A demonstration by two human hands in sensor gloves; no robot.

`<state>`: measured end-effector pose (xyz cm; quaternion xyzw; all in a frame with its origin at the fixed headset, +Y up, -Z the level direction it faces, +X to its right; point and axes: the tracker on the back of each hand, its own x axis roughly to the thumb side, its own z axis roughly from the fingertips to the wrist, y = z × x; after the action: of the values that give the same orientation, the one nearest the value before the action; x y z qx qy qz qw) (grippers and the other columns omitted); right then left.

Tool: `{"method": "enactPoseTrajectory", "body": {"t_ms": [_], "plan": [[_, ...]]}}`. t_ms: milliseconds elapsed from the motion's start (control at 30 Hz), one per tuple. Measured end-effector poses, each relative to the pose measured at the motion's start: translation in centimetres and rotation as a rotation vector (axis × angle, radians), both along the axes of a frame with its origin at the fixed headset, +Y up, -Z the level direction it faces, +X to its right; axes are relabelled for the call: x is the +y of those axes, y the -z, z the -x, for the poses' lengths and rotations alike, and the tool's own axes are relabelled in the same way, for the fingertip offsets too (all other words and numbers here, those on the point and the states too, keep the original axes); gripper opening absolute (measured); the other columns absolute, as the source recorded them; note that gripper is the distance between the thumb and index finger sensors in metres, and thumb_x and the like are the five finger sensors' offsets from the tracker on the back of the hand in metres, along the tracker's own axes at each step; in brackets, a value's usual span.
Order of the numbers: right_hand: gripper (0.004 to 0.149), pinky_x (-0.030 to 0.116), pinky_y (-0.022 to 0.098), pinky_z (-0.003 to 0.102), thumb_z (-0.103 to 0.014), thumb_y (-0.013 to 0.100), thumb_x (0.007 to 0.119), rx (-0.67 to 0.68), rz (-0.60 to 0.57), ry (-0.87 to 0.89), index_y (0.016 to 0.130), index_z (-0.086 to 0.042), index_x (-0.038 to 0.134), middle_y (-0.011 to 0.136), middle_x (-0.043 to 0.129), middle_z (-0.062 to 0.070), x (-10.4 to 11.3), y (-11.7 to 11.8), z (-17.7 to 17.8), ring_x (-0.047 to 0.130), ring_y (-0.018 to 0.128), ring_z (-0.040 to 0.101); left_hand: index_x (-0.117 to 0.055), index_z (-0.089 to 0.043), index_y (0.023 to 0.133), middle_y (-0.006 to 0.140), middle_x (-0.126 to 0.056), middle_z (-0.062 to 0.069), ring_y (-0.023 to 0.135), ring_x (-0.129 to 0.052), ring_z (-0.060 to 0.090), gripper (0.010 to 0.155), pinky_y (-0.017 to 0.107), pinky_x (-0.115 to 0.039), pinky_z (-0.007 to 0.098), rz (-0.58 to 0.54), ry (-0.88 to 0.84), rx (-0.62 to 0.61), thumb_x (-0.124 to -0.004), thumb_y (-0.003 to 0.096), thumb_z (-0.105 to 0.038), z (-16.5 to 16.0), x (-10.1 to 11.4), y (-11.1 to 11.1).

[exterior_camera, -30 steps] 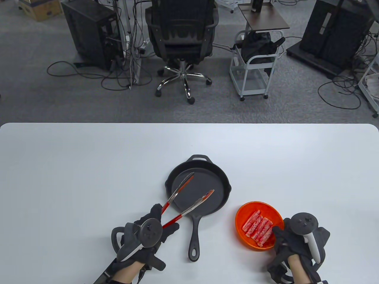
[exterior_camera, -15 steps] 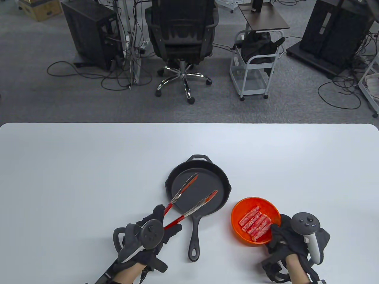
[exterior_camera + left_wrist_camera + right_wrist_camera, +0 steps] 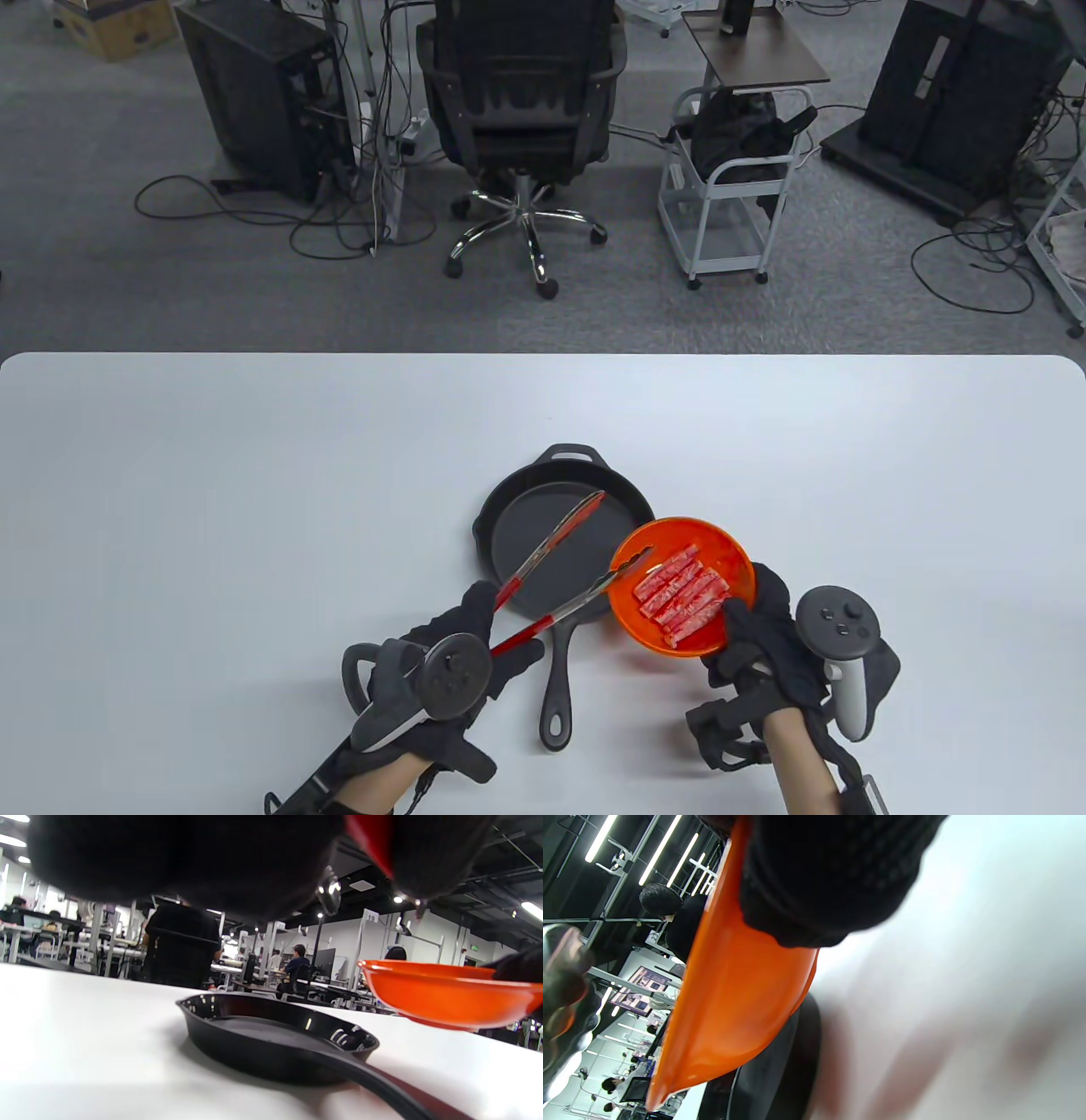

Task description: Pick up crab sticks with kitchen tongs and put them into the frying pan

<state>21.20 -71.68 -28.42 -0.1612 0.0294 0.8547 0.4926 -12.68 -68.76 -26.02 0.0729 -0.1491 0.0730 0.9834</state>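
The left hand [image 3: 462,658] grips the red handles of the kitchen tongs [image 3: 568,560], whose arms stand spread apart: one tip lies over the frying pan [image 3: 526,531], the other reaches the near rim of the orange bowl [image 3: 721,552]. The right hand [image 3: 759,628] clamps the bowl's near edge, fingers curled over the rim, and holds it lifted, overlapping the pan's right side. The crab sticks [image 3: 683,594] lie side by side in the bowl; the pan holds none.

The black pan rests on the white counter [image 3: 254,475], its long handle pointing toward the person. Beyond the counter is grey carpet with a black office chair [image 3: 522,102], a white trolley [image 3: 730,195], computer towers and loose cables.

The left wrist view alone shows the bowl [image 3: 445,993] hanging clear above the counter beside the pan [image 3: 275,1035], with people seated at desks far behind. The right wrist view shows gloved fingers [image 3: 823,878] against the bowl's underside [image 3: 734,993].
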Motion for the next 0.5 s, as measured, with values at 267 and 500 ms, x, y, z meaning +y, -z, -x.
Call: {"method": "enactPoseTrajectory", "body": {"t_ms": [267, 500], "plan": [[0.062, 0.096, 0.01, 0.01, -0.023, 0.056, 0.062, -0.015, -0.029, -0.051, 0.111, -0.006, 0.039, 0.096, 0.073, 0.027, 0.3, 0.9, 1.2, 0.103, 0.028, 0.018, -0.07, -0.013, 0.106, 0.054, -0.099, -0.009, 0.015, -0.098, 0.005, 0.082, 0.017, -0.091, 0.033, 0.017, 0.103, -0.022, -0.072, 0.053, -0.076, -2.2, 0.9, 1.0], [0.062, 0.096, 0.009, 0.01, -0.023, 0.056, 0.063, -0.025, -0.018, -0.065, 0.11, -0.006, 0.039, 0.096, 0.074, 0.028, -0.6, 1.3, 0.6, 0.103, 0.027, 0.018, -0.072, -0.015, 0.105, 0.052, -0.1, -0.009, 0.014, -0.099, 0.005, 0.077, 0.018, -0.091, 0.033, 0.078, 0.161, -0.034, -0.071, 0.0549, -0.074, -4.9, 0.0, 2.9]]}}
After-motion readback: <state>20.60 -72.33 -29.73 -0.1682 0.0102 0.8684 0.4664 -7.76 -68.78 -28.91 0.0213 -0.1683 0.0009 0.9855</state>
